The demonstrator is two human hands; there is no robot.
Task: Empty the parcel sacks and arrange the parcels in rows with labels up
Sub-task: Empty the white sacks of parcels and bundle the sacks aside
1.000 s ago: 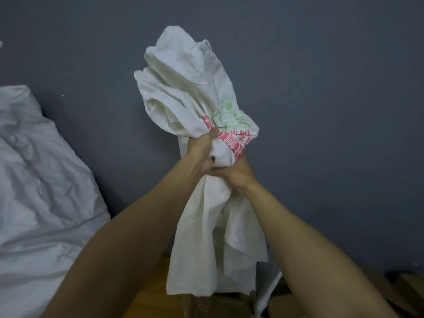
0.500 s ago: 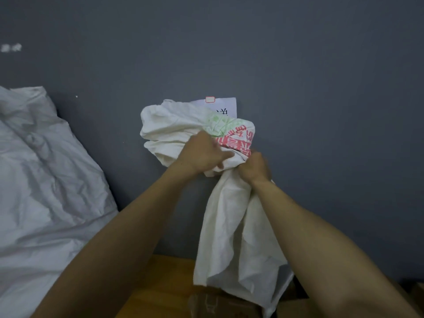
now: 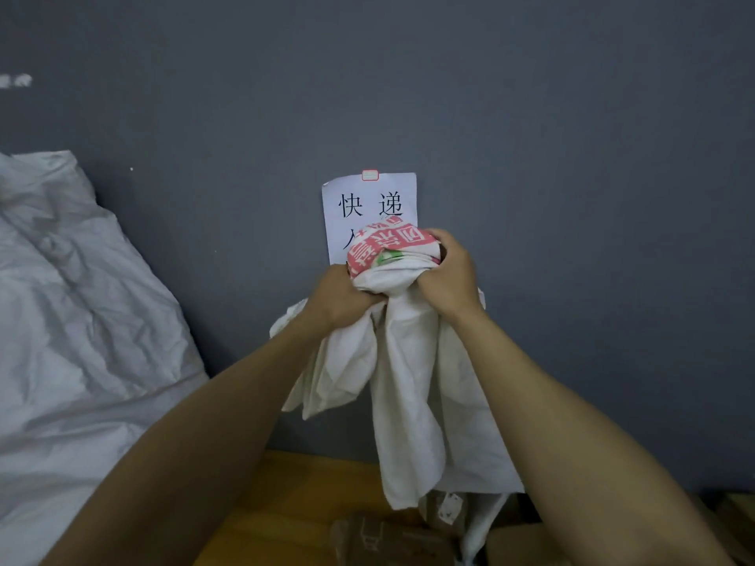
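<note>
I hold an empty white parcel sack point(image 3: 412, 386) with red and green print in front of the grey wall. My left hand point(image 3: 339, 298) grips its bunched cloth from the left. My right hand point(image 3: 449, 275) grips the crumpled printed top from the right. The sack's loose end hangs down between my forearms. Below it, brown cardboard parcels point(image 3: 392, 539) lie on the wooden surface point(image 3: 286, 508), partly hidden by the hanging cloth.
A large full white sack point(image 3: 77, 341) leans against the wall at the left. A white paper sign point(image 3: 369, 206) with black characters is stuck on the grey wall behind my hands. More cardboard shows at the bottom right corner point(image 3: 731, 512).
My hands have bundled the sack's raised upper part down into a tight ball. The paper sign behind it has come into view.
</note>
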